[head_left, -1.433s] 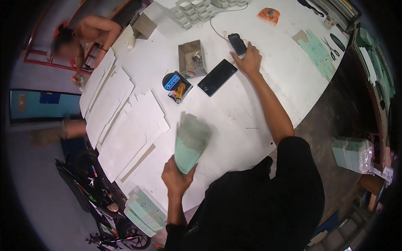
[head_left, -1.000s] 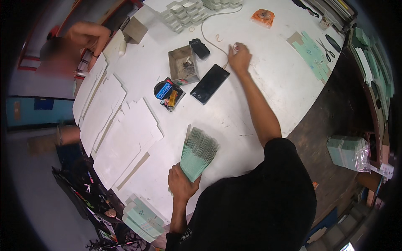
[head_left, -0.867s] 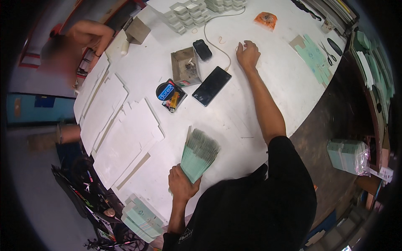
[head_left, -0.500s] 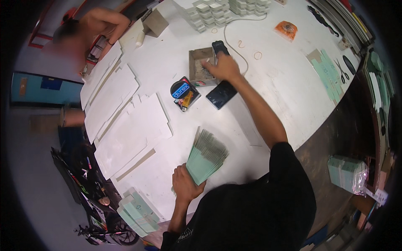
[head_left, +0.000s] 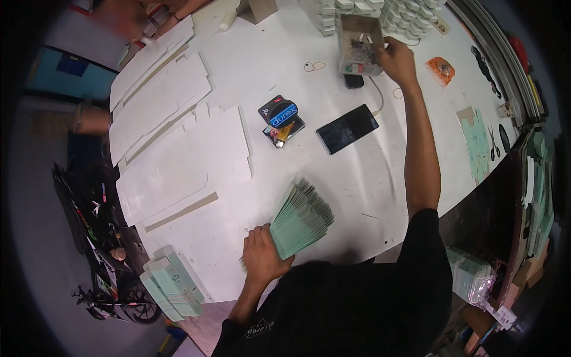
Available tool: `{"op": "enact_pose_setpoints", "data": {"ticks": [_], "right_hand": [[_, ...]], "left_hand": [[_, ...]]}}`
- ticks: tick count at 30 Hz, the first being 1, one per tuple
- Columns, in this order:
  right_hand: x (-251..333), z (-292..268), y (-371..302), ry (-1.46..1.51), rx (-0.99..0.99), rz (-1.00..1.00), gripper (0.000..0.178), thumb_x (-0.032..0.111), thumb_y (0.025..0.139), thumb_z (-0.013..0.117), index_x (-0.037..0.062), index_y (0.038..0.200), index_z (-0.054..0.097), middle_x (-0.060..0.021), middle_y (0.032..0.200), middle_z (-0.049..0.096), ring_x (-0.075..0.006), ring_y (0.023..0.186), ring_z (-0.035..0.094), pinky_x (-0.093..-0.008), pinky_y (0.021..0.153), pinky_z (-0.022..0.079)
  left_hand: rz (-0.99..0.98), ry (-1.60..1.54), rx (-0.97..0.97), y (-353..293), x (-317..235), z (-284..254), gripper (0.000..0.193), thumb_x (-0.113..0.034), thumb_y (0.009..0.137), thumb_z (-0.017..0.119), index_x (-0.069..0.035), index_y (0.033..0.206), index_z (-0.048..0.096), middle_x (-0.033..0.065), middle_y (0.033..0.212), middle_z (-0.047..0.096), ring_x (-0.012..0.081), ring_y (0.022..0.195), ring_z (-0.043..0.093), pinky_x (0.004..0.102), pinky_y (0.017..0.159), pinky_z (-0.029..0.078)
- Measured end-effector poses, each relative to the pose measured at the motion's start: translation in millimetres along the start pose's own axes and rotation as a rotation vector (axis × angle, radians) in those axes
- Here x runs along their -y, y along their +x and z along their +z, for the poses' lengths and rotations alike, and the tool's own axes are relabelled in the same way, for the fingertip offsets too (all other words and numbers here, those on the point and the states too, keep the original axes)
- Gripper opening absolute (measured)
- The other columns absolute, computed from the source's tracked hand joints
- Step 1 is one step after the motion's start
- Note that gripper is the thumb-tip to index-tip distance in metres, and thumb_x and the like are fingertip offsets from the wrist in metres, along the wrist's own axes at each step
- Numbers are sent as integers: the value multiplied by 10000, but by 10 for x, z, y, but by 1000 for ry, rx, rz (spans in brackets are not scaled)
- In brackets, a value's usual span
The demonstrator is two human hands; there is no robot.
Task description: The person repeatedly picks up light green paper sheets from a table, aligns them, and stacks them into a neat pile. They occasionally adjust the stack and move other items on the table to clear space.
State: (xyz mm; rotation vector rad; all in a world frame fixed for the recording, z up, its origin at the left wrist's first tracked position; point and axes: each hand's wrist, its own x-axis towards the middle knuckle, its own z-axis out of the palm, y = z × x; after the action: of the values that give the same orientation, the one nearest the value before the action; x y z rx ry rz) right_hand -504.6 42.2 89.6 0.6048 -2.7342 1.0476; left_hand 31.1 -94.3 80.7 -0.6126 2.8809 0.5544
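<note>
My left hand (head_left: pixel 263 253) is closed on the near end of a fanned stack of flat green cartons (head_left: pixel 300 223), which stands on the white table. At arm's length, my right hand (head_left: pixel 397 61) grips the right side of a small open cardboard box (head_left: pixel 352 27). Ash and a few white cigarette butts (head_left: pixel 364 39) show inside it. A black object (head_left: pixel 354 81) sticks out below the box's near side. Closer to me lies a dark smartphone (head_left: pixel 348 128). Left of the phone are a black packet with a blue label (head_left: pixel 279 113) and a yellow lighter (head_left: pixel 284 132).
Flat white die-cut sheets (head_left: pixel 184 160) overlap along the table's left side. Stacked white boxes (head_left: pixel 410 18) stand at the far edge. An orange packet (head_left: pixel 440 70), scissors (head_left: pixel 493 143) and green carton pieces (head_left: pixel 476 143) lie at right. Bundled green cartons (head_left: pixel 172 285) sit at the near left corner. Another person's arm (head_left: pixel 181 9) shows far left.
My right hand has taken hold of the cardboard box and moved it farther away, off beyond the smartphone. My left hand still holds the green cartons. The whole view has shifted.
</note>
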Motion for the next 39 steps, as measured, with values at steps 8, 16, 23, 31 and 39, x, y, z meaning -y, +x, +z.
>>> {"op": "enact_pose_setpoints", "data": {"ticks": [8,16,23,31,39], "right_hand": [[252,621,-600,39,322,-112,320,231,914,655,-9,1107,743,-264,880,743,-444,882,736,-500,821,575],[254,1012,-446,200,88,-104,364,359,1020,662,10,1060,759,-184,799,743,-349,719,719,-414,679,551],[255,1557,154,-479,344,-188,292,369,939,738,119,1088,771,-144,1262,630,-364,1308,529,-614,1008,410],[9,1298,-162,15,112,-163,134,115,932,697,19,1014,652,-206,1110,648,-417,1089,601,-529,904,454],[-379,200,-2928,-365,386,-516,188,54,851,667,39,1038,669,-144,969,660,-323,926,651,-540,909,482]], "left_hand": [[-8,-37,-1,30,19,-19,875,-324,645,896,56,1326,501,197,1145,573,379,1028,583,474,886,469],[-12,-46,-11,33,23,-4,896,-319,628,914,43,1336,500,198,1153,576,390,1045,589,480,889,474],[24,-30,-31,46,6,-33,860,-264,615,892,68,1318,525,195,1122,595,375,999,602,454,873,484],[89,-88,-84,32,56,51,851,-209,622,882,81,1337,523,209,1096,614,378,943,616,465,802,529],[39,-1,15,73,-138,-93,893,-213,637,890,36,1397,491,224,1157,610,404,1009,631,499,815,557]]}}
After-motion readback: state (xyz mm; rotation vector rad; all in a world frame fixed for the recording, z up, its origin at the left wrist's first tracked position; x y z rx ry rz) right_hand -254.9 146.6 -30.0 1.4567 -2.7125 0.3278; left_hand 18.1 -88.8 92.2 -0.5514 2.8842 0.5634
